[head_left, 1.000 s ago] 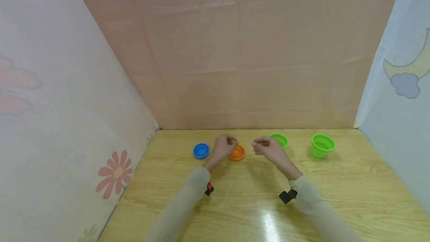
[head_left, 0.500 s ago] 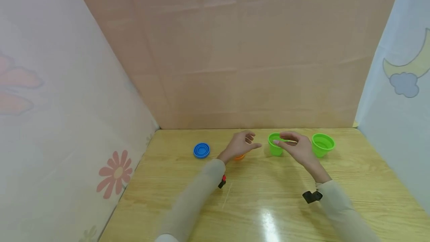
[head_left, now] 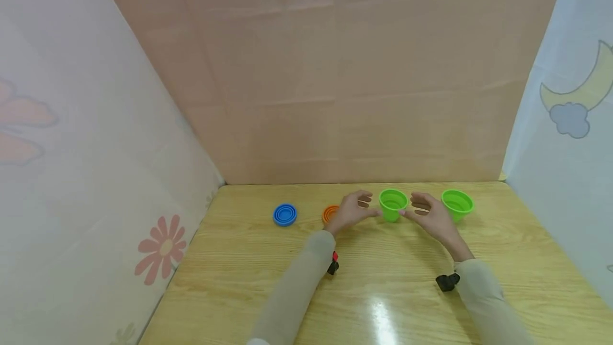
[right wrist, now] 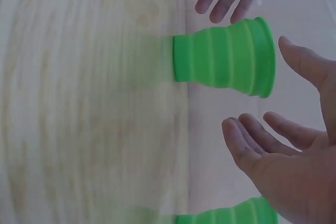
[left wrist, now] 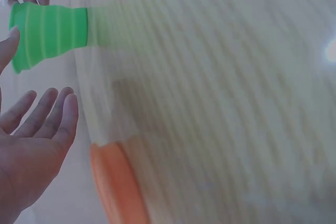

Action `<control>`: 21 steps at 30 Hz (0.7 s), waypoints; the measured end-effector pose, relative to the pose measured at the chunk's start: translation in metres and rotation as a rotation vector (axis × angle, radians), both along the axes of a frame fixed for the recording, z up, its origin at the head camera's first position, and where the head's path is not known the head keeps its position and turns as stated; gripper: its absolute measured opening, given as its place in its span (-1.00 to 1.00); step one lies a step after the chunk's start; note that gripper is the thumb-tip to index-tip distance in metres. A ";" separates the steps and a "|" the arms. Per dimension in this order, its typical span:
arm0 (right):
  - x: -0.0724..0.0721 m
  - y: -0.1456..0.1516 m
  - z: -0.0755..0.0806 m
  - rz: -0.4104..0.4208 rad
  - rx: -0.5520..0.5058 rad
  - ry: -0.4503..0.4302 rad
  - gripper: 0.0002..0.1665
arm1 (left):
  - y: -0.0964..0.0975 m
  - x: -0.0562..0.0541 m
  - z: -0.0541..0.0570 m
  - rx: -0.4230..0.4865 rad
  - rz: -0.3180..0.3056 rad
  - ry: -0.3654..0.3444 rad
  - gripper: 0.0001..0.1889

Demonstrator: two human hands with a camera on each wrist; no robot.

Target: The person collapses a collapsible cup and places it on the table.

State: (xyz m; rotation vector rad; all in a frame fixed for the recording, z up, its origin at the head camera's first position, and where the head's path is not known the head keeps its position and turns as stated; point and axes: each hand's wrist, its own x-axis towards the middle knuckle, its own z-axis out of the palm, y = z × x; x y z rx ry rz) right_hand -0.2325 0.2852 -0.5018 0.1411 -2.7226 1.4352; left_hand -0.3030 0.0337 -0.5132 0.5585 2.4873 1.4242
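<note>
My left hand [head_left: 353,211] and right hand [head_left: 433,219], fingers relaxed and apart from thumbs, flank an upright green collapsible cup [head_left: 392,212].

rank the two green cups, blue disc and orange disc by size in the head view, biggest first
1. Middle green cup and right green cup: too alike to rank.
2. Blue disc and orange disc: both smaller; the left hand covers part of the orange one, so their order is unsure.
</note>
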 end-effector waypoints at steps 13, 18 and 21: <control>-0.011 0.006 -0.014 0.080 -0.109 -0.062 0.00 | 0.018 -0.003 -0.018 0.103 0.004 -0.044 -0.22; -0.017 0.005 -0.017 0.110 -0.126 -0.067 -0.02 | 0.024 -0.004 -0.016 0.100 -0.012 -0.029 -0.28; -0.018 0.004 -0.019 0.115 -0.120 -0.071 -0.06 | 0.028 -0.004 -0.014 0.128 -0.020 -0.029 -0.34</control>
